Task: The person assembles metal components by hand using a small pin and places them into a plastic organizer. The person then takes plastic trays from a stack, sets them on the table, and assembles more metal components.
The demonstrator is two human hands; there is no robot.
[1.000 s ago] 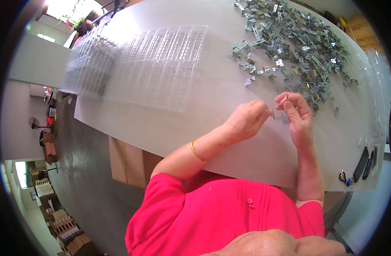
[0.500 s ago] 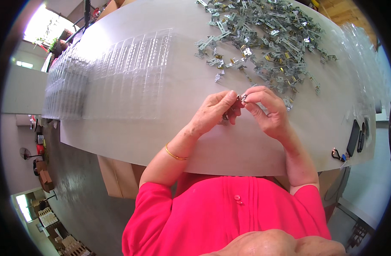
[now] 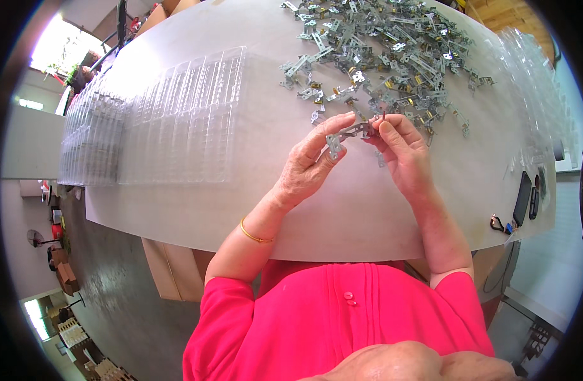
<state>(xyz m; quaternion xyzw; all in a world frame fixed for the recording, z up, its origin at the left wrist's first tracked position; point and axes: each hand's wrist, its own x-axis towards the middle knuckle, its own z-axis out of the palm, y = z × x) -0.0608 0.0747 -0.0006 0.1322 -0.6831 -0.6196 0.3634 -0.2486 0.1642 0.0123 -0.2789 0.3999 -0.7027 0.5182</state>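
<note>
Pale worktable point(image 3: 272, 216); pile of loose metal brackets point(image 3: 393, 57) at one o'clock from view centre, clear plastic blister trays point(image 3: 183, 127) at ten. One metal bracket point(image 3: 334, 147) spans the gap between the hands, near the pile's lower edge. Left hand point(image 3: 303, 166): half-open, thumb and fingers loosely around its plate end. Right hand point(image 3: 403, 151): fingertips pinched at the far end, exact contact hidden. Fingertips have parted since half a second ago, exposing the bracket; handling seems unfinished.
</note>
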